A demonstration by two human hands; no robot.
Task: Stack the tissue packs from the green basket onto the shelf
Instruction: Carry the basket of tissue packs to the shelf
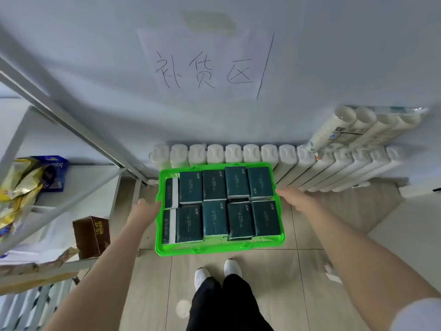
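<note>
Ten dark green tissue packs point(214, 187) showing on top, two rows of five, all sitting in the green basket point(219, 247) dead centre of the view. The one at the 9 o'clock end of each row stands on its edge; the rest lie flat.

Left hand point(145, 211) is on the basket's 9 o'clock rim and looks like it's gripping it, fingers running into the edge. Right hand point(294, 198) reaches the 3 o'clock rim with its fingertips, but honestly I can't tell if they're wrapped round it or just touching.

The shelf point(71, 125), a white metal frame, is off at 9 o'clock from the basket, with yellow snack bags point(21, 182) on it and a brown carton point(91, 235) lower down. A white radiator point(238, 154) is at 12 o'clock just behind the basket, a sleeve of paper cups point(358, 130) on top of it around 2 o'clock. Handwritten paper sign point(205, 65) is on the wall above. White shoes point(214, 273) at 6 o'clock on the tile floor point(274, 283).
</note>
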